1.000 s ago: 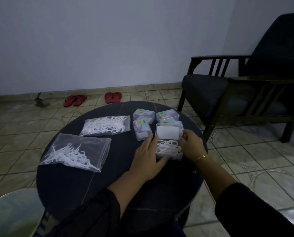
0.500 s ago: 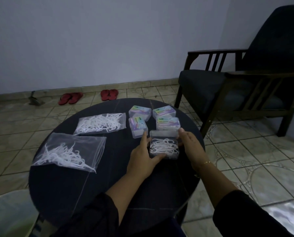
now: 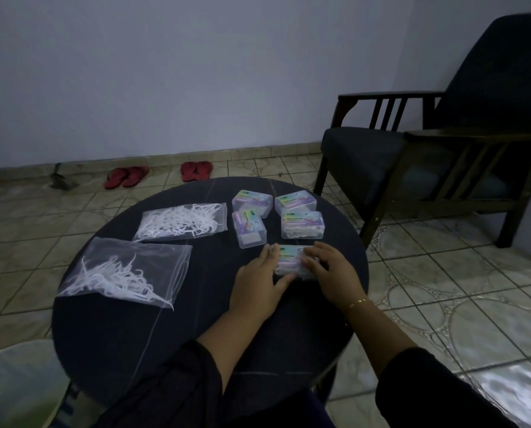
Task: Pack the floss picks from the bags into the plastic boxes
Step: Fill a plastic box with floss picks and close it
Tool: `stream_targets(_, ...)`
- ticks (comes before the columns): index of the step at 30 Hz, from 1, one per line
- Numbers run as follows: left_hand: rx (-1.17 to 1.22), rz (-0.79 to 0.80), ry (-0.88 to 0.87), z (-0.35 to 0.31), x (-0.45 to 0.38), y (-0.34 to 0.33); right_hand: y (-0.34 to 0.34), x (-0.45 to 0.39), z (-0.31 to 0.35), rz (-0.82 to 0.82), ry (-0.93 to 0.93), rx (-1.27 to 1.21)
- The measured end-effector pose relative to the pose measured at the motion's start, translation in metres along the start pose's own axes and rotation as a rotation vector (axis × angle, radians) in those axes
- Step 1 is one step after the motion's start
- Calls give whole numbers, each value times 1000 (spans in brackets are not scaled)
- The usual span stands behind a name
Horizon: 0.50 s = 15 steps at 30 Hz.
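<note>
A small clear plastic box with a colourful label lies closed on the round dark table, between my hands. My left hand holds its left side and my right hand presses on its right side and lid. Several more labelled boxes stand behind it: one at left, one at right, two further back. Two clear bags of white floss picks lie to the left, a far bag and a near bag.
A dark wooden armchair stands at the right, close to the table. Two pairs of red sandals lie on the tiled floor by the wall. A pale round surface shows at bottom left.
The box's lid was standing open with floss picks showing inside; it has swung down and the box is now closed under my hands.
</note>
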<state>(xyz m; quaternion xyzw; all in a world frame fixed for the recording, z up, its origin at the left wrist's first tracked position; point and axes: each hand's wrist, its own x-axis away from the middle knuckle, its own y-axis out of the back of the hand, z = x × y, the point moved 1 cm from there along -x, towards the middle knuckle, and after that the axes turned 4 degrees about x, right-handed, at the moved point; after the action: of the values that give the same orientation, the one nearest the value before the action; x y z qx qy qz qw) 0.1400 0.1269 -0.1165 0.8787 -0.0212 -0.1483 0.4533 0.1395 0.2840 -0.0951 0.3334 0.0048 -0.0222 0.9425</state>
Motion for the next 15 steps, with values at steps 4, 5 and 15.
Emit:
stream_targets(4, -98, -7, -19, -2, -3, -1, -2, -4, 0, -43, 12, 56)
stream_targets(5, -116, -16, -12, -4, -5, 0, -2, -6, 1, -64, 14, 58)
stream_targets(15, -42, 163, 94, -24, -34, 7, 0, -22, 5, -205, -73, 99)
